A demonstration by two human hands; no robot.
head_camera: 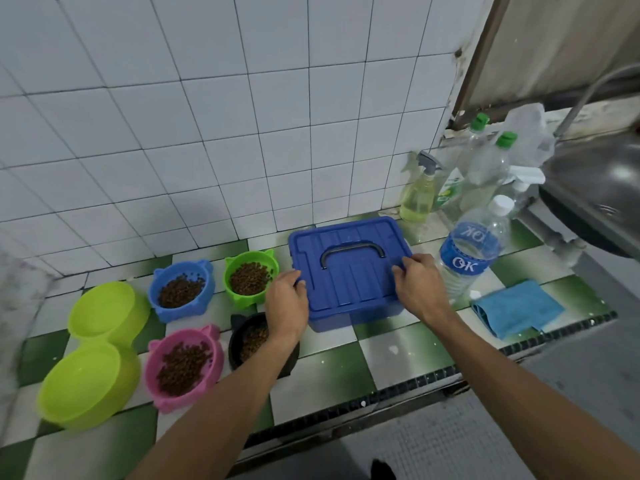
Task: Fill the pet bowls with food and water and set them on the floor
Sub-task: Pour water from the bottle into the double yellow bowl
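**Desk:** Where do we find the hands?

**Photographer:** We find both on the lid (349,282) of the blue storage box (332,322), which sits closed on the green-and-white checked counter (391,355). The left hand (287,303) curls its fingers over the lid's left edge. The right hand (420,289) hooks its fingers over the right edge. Both grips are narrow, closed on the rim. The dark handle (353,249) lies flat between them, untouched.

**Desk:** And the bowls?

**Photographer:** We count four holding brown kibble (180,292), all left of the box. The blue bowl (173,315) and green bowl (231,268) stand at the back, the pink bowl (216,358) and black bowl (237,341) in front. The green one stands just beside the left hand. The left wrist crosses the black one and hides part of it. Farther left sits a lime double bowl (100,306).

**Desk:** Water?

**Photographer:** We see a clear water bottle (467,258), white-capped and blue-labelled, upright just right of the box, near the right hand. A blue cloth (517,308) lies beyond it. A spray bottle (417,192) stands by the tiled wall, and a steel sink (606,174) fills the right edge.
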